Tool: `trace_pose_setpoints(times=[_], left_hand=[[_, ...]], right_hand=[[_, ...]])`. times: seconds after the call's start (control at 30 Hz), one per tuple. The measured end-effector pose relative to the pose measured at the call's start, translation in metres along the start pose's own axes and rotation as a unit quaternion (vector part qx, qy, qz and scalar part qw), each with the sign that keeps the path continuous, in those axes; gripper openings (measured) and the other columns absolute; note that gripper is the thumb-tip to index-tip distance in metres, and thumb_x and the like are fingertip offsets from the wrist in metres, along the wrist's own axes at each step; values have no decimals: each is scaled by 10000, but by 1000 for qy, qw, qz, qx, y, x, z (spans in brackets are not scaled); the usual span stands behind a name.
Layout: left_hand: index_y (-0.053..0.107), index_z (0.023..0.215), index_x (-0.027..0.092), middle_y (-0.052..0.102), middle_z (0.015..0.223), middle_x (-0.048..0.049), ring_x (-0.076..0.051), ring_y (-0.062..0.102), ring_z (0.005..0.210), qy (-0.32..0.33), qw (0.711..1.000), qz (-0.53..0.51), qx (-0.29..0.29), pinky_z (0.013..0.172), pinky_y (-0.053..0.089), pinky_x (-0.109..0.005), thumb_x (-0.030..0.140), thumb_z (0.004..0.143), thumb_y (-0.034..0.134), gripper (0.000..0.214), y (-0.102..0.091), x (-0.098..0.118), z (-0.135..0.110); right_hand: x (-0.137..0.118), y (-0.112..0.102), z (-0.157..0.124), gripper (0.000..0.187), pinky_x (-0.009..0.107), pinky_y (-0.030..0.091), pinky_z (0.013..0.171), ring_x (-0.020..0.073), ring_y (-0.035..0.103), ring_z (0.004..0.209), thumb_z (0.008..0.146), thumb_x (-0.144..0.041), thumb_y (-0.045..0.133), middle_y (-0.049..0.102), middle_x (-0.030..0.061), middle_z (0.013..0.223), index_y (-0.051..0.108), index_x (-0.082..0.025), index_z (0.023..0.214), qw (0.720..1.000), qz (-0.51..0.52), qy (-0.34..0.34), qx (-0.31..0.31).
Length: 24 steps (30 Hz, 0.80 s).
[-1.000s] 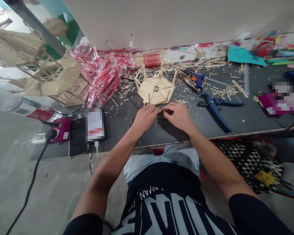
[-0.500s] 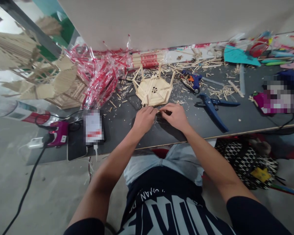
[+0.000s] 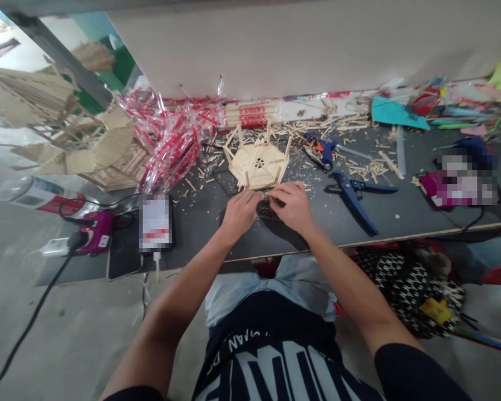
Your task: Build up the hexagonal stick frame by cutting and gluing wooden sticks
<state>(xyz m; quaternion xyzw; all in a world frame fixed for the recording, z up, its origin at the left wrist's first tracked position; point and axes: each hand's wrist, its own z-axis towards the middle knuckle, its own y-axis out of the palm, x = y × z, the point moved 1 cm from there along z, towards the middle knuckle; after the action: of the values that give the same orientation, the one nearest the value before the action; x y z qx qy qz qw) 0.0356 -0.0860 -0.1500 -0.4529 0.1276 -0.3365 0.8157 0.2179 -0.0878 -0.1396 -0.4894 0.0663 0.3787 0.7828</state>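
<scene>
My left hand [image 3: 241, 213] and my right hand [image 3: 293, 206] meet low over the dark table, fingers bent and pinched. Between their fingertips shows the pale end of a small wooden stick [image 3: 264, 195]; most of it is hidden by the fingers. Just beyond the hands sits a hexagonal stick frame [image 3: 261, 161], a flat base of pale sticks with short posts rising at its corners. Right of it lie a blue hot glue gun [image 3: 327, 151] and a blue-handled cutter [image 3: 353, 203], both untouched.
Stick offcuts [image 3: 373, 169] litter the back of the table [image 3: 200, 234]. Red-and-clear wrappers [image 3: 171, 145] heap at the left, beside a larger stick model [image 3: 104, 150]. A phone [image 3: 156, 223], a purple power strip [image 3: 96, 231] and its cable lie front left. Teal paper [image 3: 398, 113] lies back right.
The camera view has shifted slightly. Both hands stay together at the near side of the hexagonal frame, still pinching, with small finger movements.
</scene>
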Motion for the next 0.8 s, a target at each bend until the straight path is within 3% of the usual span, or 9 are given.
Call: trace_pose_setpoints(times=[0.27, 0.8], left_hand=[[693, 1045, 155, 754, 890, -88, -201, 713, 837, 15, 999, -19, 48, 788, 572, -305, 64, 1003, 444, 269, 0, -2, 1], [697, 999, 147, 725, 812, -68, -192, 687, 767, 21, 996, 32, 85, 714, 539, -284, 63, 999, 475, 238, -5, 0, 3]], right_hand=[[4, 2, -2, 239, 387, 416, 858, 192, 692, 886, 1019, -236, 559, 792, 42, 936, 792, -248, 971, 996, -39, -62, 44], [3, 6, -2, 205, 395, 441, 871, 201, 706, 873, 1012, -257, 589, 810, 31, 930, 787, -256, 961, 989, -44, -88, 114]])
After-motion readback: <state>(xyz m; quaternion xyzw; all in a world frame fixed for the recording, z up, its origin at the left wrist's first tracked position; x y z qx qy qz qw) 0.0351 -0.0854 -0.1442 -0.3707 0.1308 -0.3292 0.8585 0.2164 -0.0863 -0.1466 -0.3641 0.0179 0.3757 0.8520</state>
